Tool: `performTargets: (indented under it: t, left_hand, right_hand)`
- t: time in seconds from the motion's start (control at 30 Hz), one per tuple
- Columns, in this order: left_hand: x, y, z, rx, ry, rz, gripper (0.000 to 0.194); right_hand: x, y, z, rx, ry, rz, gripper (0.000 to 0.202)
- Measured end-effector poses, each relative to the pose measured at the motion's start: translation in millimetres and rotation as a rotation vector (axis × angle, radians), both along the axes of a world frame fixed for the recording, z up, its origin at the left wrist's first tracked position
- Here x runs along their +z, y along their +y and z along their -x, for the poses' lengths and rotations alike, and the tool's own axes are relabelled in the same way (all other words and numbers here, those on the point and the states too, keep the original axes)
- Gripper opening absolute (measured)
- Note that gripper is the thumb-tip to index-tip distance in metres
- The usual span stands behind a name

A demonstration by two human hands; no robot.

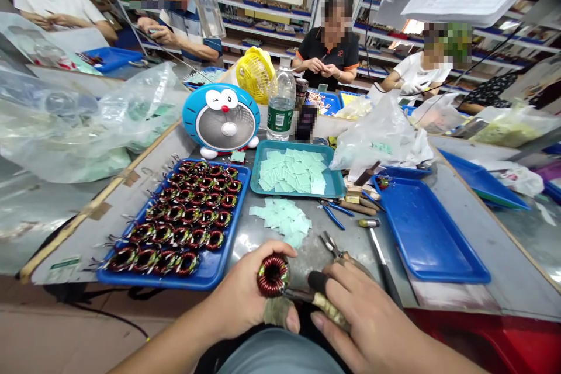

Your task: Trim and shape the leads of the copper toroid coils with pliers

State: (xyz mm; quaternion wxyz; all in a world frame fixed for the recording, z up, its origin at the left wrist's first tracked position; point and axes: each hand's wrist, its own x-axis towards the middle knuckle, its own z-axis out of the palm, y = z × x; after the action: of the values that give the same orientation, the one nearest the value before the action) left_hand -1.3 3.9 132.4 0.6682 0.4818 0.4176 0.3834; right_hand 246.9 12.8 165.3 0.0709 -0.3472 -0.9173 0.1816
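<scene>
A toroidal coil (273, 276) wound in copper-red wire is gripped between the fingers and thumb of my left hand (245, 289), above the front edge of the bench. Tape wraps that thumb. My right hand (363, 310), with a black sleeve on one finger, closes around a tool with a pale wrapped handle (331, 311). Its thin dark shaft points left toward the coil's lower side; whether the tip touches is unclear. Just beyond the right hand are the open jaws of pliers (329, 243), their handles partly hidden by that hand.
On the left, a blue tray (210, 272) carries rows of similar coils. Pale green sheets (283, 219) lie mid-bench before a teal tray (255, 182) of more sheets. Blue-handled pliers (333, 216) and a hammer (381, 257) lie near another blue tray (433, 234). Co-workers sit beyond.
</scene>
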Motion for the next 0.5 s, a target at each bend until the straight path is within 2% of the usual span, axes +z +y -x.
performTargets:
  t: [0.1, 0.23, 0.37, 0.5]
  left_hand:
    - [1.5, -0.9, -0.3, -0.007, 0.022, -0.014, 0.078]
    - [6.8, -1.9, 2.6, -0.032, 0.147, -0.110, 0.064]
    - [10.8, -2.5, 5.3, -0.057, 0.442, -0.315, 0.059]
    - [8.1, -0.2, 5.5, -0.032, 0.620, -0.546, 0.063]
  right_hand:
    - [-1.3, -0.2, 0.4, 0.023, -0.011, -0.024, 0.008]
    - [4.0, -0.7, -2.3, 0.064, -0.035, -0.097, 0.004]
    - [11.9, -4.5, -12.2, 0.055, -0.008, -0.231, 0.007]
    - [8.8, -8.3, -15.8, -0.026, 0.042, -0.243, 0.010]
